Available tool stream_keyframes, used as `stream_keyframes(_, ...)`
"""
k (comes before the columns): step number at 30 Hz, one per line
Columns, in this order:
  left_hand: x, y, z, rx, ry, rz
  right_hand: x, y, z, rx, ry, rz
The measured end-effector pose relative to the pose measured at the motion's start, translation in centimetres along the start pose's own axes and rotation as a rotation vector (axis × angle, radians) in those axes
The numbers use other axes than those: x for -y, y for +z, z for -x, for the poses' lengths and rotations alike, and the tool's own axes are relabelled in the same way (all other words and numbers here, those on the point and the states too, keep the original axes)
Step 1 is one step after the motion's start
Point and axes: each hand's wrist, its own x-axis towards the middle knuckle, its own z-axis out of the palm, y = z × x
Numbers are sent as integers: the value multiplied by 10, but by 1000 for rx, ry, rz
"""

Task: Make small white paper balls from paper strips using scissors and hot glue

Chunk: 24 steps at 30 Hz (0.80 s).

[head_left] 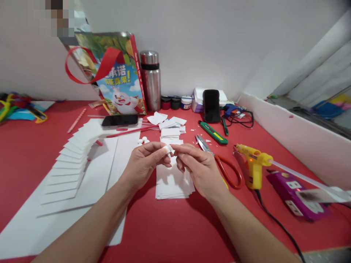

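A small white piece, seemingly rolled paper (168, 149), is pinched between the thumb and fingers of my left hand (144, 160). From the other side, my right hand (199, 166) has its thumb and forefinger closed together at the edge of that piece. Its exact shape is partly hidden by the fingers. Beneath both hands lies a stack of white paper strips (172, 184). Several small white balls (144, 139) sit just beyond my left hand. Cut white paper pieces (170, 132) are piled farther back.
A curved stepped paper structure (67, 164) stands on white sheets at left. Scissors (229, 171), a green cutter (213, 132), a yellow glue gun (253, 162) and a purple power strip (297, 195) lie right. Behind are a steel flask (152, 84) and a printed bag (120, 87).
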Motion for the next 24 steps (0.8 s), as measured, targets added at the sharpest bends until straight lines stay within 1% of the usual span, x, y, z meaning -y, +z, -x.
stream_keyframes(7,0,1,0,9,9,-11,2,2,0,-4,15,-31)
stream_keyframes(13,2,0,0,-11,2,0,9,3,1,-8,-78,148)
stream_keyframes(16,2,0,0,-14,6,0,10,3,2,0,-130,200)
stream_keyframes(24,3,0,0,-15,-4,-2,10,2,4,2,-173,301)
